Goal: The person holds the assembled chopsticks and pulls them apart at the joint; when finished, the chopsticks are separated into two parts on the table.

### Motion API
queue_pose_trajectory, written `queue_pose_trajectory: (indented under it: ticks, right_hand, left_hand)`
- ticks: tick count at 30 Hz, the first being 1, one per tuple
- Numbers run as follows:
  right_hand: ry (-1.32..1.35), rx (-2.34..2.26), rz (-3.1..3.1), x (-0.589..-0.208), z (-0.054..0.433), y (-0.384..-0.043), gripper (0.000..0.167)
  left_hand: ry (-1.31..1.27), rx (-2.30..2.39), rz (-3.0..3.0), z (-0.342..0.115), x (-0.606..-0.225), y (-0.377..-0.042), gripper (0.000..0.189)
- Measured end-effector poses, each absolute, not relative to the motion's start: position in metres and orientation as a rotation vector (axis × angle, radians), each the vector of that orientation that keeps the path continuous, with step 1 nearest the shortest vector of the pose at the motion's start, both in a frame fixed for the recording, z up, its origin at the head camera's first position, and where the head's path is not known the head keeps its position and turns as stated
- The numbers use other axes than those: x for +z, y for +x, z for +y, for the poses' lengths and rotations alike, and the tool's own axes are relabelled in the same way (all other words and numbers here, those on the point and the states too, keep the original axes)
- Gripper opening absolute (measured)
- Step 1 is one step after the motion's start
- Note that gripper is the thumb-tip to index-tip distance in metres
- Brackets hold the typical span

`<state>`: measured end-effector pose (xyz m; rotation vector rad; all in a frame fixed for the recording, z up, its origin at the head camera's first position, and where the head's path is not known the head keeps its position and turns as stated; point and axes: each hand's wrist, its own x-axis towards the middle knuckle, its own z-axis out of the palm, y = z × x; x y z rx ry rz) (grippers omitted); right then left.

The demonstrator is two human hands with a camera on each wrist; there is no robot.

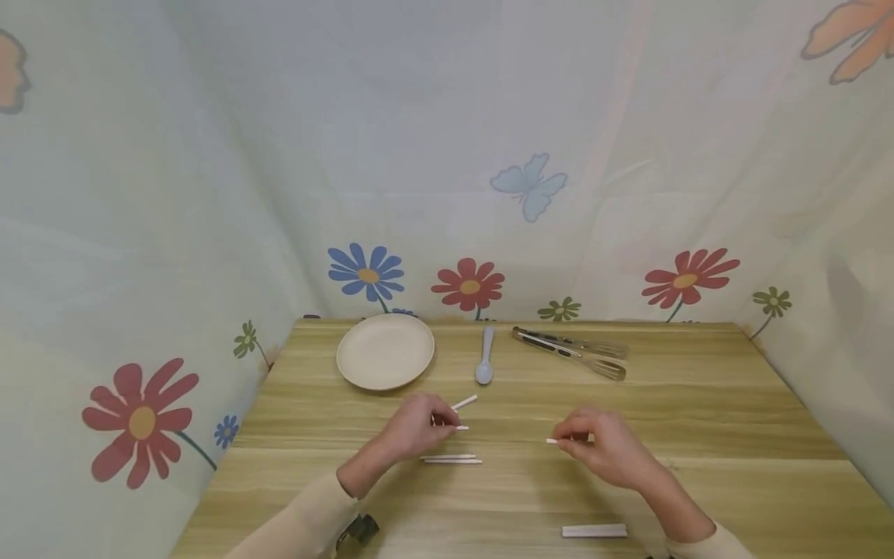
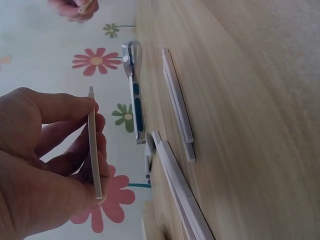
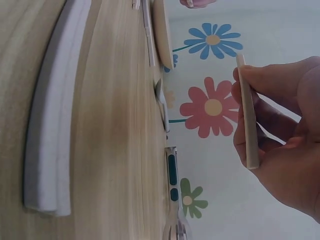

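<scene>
My left hand (image 1: 419,427) pinches a thin, straight white stick (image 2: 93,150) between thumb and fingers, raised above the table. In the left wrist view its top end narrows to a small tip. A similar squared white stick (image 3: 248,115) is held by my right hand (image 1: 606,446), gripped along its length by fingertips and palm. Two more white sticks (image 1: 450,460) lie side by side just below the left hand. Behind that hand, another white stick (image 1: 465,402) lies at a slant, partly hidden. A close-set group of white sticks (image 1: 594,531) rests near the right forearm.
A round cream plate (image 1: 386,352) stands at the back left of the wooden table (image 1: 712,411). Beside it lie a grey spoon (image 1: 485,355) and metal tongs (image 1: 569,352). A flower-printed curtain (image 1: 419,155) encloses the back and sides.
</scene>
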<state>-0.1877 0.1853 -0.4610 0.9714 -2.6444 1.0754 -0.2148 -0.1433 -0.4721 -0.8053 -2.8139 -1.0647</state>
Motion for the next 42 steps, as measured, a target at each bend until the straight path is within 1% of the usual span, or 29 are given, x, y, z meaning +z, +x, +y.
queue_pose_trajectory:
  ticks: [4,9,16,21,27,35,42]
  right_hand:
    - [1.034,1.078,-2.634,-0.462,0.186,-0.186,0.002]
    - [1.113,1.058,-2.586,-0.464,0.187,-0.185,0.010]
    - [1.167,1.084,-2.591,-0.462,0.189,-0.181,0.009]
    - [1.216,1.063,-2.571,-0.464,0.190,-0.180,0.011]
    - [1.221,1.062,-2.571,-0.469,0.193,-0.178,0.012]
    - [1.215,1.132,-2.662,-0.472,0.198,-0.172,0.006]
    - [1.250,1.128,-2.668,-0.477,0.199,-0.169,0.010]
  left_hand:
    - [-0.815,-1.057,-2.818,-0.143,-0.473,-0.214,0.006]
    - [-0.809,-1.072,-2.856,-0.142,-0.473,-0.214,0.007]
    - [-0.819,-1.028,-2.901,-0.142,-0.474,-0.214,0.010]
    - [-0.852,-1.023,-2.883,-0.142,-0.474,-0.214,0.012]
    - [-0.885,-1.030,-2.876,-0.143,-0.478,-0.214,0.012]
    - [-0.916,-1.046,-2.899,-0.143,-0.483,-0.215,0.011]
    - [-0.946,-0.988,-2.906,-0.142,-0.487,-0.215,0.008]
